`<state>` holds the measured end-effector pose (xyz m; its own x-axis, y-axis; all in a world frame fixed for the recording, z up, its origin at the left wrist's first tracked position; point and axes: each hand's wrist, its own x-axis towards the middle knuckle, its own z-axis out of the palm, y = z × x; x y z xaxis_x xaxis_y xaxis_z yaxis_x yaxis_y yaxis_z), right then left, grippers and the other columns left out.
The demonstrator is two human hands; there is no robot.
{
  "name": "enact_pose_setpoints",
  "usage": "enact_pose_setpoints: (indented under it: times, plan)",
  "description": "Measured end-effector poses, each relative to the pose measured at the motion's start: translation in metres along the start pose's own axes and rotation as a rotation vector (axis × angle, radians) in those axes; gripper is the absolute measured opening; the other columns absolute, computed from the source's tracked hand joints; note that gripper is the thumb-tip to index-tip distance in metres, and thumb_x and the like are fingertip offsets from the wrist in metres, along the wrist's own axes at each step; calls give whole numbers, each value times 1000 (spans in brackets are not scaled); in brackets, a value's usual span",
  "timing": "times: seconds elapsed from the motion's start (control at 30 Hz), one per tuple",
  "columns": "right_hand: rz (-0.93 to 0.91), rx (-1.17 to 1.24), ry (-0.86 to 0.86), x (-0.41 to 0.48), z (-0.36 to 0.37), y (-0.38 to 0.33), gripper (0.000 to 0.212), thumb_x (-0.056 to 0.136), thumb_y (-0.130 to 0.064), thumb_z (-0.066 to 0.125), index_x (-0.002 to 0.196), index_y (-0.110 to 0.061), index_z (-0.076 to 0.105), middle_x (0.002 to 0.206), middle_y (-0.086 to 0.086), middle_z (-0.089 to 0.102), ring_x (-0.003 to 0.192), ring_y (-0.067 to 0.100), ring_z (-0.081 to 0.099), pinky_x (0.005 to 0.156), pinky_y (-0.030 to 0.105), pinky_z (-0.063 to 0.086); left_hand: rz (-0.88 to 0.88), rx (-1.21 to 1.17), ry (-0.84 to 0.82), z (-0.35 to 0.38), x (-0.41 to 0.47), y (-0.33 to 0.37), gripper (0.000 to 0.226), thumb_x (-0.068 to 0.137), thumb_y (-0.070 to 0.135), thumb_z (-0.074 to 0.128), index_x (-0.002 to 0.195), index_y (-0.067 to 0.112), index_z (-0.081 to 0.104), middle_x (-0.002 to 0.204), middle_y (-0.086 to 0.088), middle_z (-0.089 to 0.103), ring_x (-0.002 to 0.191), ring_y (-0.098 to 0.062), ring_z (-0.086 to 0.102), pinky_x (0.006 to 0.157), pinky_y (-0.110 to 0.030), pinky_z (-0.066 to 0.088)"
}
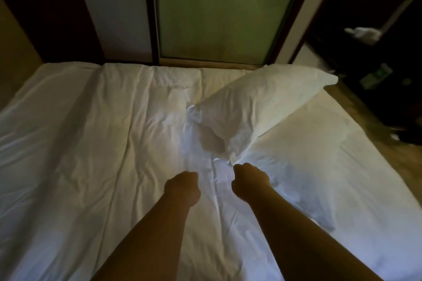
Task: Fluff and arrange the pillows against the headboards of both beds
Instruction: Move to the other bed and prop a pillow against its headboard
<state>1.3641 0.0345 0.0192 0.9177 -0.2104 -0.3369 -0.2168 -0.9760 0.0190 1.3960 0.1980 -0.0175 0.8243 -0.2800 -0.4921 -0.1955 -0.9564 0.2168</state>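
Both forearms reach in from 6 o'clock over the bed (68, 143), which is covered in creased white bedding. The left hand (182, 187), just below centre at about 7 o'clock, is curled into a tight fist with its back to the camera, and nothing shows in its grip. The right hand (250, 180), beside it at 5 o'clock, has its fingers curled tight around the bunched near corner of the pillow (262, 107). From that pinch the pillow stretches diagonally away toward 2 o'clock, its far corner reaching past the bed's right edge. Beyond the bed at 12 o'clock stands a green frosted glass panel (223, 11) in a dark frame.
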Motion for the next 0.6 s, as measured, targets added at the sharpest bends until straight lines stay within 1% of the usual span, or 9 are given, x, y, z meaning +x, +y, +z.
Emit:
enact_pose_setpoints:
  times: [0.13, 0.23, 0.37, 0.5, 0.6]
  plan:
    - [22, 5, 21, 22, -13, 13, 27, 89, -13, 45, 114, -14, 55, 112, 7, 59, 105, 27, 58, 82, 33, 45, 65, 22, 0, -7, 24, 20, 29, 93, 21, 45, 121, 17, 52, 122, -3, 55, 113, -23, 57, 89, -32, 46]
    - [24, 18, 56, 42, -20, 29, 22, 90, -15, 46, 110, -13, 55, 107, 8, 59, 100, 27, 59, 77, 33, 45, 60, 42, -3, -10, 41, 31, 28, 94, 22, 46, 121, 17, 52, 122, -3, 56, 112, -23, 57, 89, -32, 46]
    - [32, 20, 31, 70, -16, 57, 21, 88, -12, 46, 108, -12, 53, 104, 7, 56, 99, 26, 56, 76, 32, 42, 12, 64, -24, -10, 69, 48, 28, 93, 24, 48, 120, 18, 53, 121, -2, 56, 112, -21, 58, 88, -31, 46]
    - [-20, 43, -11, 115, -9, 90, 26, 87, -11, 47, 113, -11, 52, 110, 9, 54, 103, 27, 53, 83, 34, 44, -51, 72, -63, -10, 104, 77, 33, 93, 27, 48, 124, 18, 53, 124, -3, 56, 114, -23, 57, 91, -34, 47]
    - [-120, 74, -12, 157, -6, 113, 33, 86, -9, 48, 118, -11, 49, 116, 10, 51, 107, 28, 51, 87, 36, 46, -93, 92, -74, -10, 136, 106, 38, 92, 34, 48, 128, 19, 52, 127, -4, 56, 116, -24, 57, 93, -35, 46]
